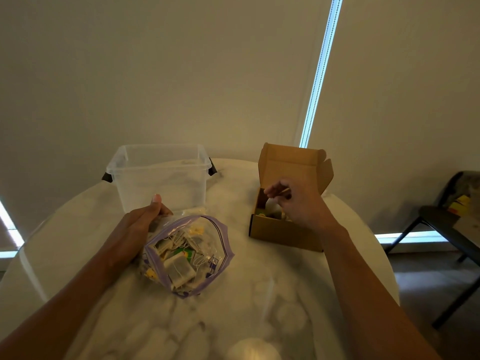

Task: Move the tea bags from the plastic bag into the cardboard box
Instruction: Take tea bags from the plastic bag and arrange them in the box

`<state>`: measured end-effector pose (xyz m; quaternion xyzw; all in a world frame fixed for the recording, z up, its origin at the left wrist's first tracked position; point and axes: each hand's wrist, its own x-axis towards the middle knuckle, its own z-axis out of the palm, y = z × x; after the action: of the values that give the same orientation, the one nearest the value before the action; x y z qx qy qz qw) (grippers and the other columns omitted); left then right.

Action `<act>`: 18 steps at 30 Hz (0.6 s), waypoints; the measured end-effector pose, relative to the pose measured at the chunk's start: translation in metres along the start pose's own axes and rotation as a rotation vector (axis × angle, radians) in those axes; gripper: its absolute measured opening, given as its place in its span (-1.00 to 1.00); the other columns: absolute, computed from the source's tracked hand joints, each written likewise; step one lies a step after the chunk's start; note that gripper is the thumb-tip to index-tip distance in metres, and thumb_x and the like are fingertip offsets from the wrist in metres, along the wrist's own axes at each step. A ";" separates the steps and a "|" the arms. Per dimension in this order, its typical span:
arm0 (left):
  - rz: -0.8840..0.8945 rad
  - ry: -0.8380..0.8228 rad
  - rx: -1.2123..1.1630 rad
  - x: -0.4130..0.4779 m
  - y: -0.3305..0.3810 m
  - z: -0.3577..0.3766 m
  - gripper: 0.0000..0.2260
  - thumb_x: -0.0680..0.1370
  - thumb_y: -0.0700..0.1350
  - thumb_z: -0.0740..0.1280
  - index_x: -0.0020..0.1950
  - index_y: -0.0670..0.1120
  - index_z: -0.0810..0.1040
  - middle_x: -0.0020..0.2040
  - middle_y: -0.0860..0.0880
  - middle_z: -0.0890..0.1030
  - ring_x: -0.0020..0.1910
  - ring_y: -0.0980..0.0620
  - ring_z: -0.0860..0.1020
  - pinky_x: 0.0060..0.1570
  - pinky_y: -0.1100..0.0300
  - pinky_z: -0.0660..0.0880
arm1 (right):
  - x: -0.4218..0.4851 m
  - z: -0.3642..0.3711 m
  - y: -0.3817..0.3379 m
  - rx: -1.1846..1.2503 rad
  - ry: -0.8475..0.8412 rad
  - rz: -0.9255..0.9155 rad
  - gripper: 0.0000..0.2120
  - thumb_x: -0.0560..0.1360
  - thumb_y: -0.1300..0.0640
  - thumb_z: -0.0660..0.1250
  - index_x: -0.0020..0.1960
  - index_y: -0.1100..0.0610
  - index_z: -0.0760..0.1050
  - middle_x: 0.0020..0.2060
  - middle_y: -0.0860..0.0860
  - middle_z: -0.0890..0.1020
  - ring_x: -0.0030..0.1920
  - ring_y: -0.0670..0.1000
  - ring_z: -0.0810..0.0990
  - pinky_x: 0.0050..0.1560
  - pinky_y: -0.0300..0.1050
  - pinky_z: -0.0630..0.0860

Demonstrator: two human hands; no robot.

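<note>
A clear plastic bag (pixel 207 245) with a purple zip rim lies open on the table, holding several tea bags (pixel 180 270). My left hand (pixel 137 229) grips the bag's left edge, thumb up. To the right stands a brown cardboard box (pixel 283 233) with its lid flipped back. My right hand (pixel 296 201) hovers over the box opening, fingers curled, pinching what looks like a tea bag (pixel 271 205) that hangs into the box. Other tea bags lie inside the box, partly hidden by the hand.
An empty clear plastic tub (pixel 161 175) with black clips stands behind the bag. The round marble table (pixel 233 307) has its edge close on the right. A dark chair (pixel 452 229) stands at the far right by the wall.
</note>
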<state>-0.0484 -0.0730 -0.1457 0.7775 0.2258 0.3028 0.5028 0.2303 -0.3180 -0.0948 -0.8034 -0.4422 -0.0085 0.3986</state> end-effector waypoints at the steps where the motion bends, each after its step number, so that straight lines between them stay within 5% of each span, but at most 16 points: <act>1: 0.005 -0.001 0.002 0.000 0.000 0.000 -0.35 0.74 0.36 0.03 -0.07 -0.05 0.73 -0.11 -0.09 0.77 -0.06 -0.08 0.70 0.18 -0.11 0.56 | 0.001 0.000 0.002 -0.012 -0.008 0.005 -0.70 0.61 0.30 0.43 0.10 -0.11 0.65 0.04 -0.15 0.71 0.09 -0.14 0.66 0.12 -0.28 0.59; 11: 0.003 0.004 0.046 -0.001 0.000 -0.001 -0.35 0.74 0.35 0.02 -0.09 -0.04 0.72 -0.12 -0.06 0.77 -0.05 -0.07 0.71 0.15 -0.07 0.56 | 0.002 0.001 0.011 -0.088 0.026 0.062 -0.72 0.58 0.34 0.46 0.10 -0.03 0.66 0.08 -0.09 0.69 0.09 -0.11 0.64 0.01 -0.41 0.46; 15: -0.001 0.011 0.041 0.001 -0.002 -0.002 -0.35 0.75 0.36 0.03 -0.08 -0.04 0.71 -0.12 -0.06 0.76 -0.06 -0.04 0.69 0.20 -0.12 0.57 | -0.002 -0.006 -0.009 -0.081 0.086 -0.058 -0.85 0.58 0.15 0.52 0.09 -0.07 0.68 0.00 -0.17 0.70 0.01 -0.17 0.65 0.20 -0.12 0.65; 18: -0.009 0.027 0.037 0.002 -0.003 -0.002 -0.36 0.75 0.38 0.06 -0.05 -0.05 0.72 -0.10 -0.05 0.77 0.02 -0.14 0.70 0.25 -0.14 0.56 | -0.019 -0.003 -0.049 0.057 -0.076 -0.136 -0.89 0.54 -0.05 0.53 0.07 -0.15 0.67 -0.03 -0.23 0.71 -0.01 -0.12 0.69 0.13 -0.09 0.70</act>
<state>-0.0487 -0.0688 -0.1476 0.7814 0.2418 0.3068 0.4867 0.1846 -0.3184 -0.0688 -0.7596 -0.5107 0.0074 0.4027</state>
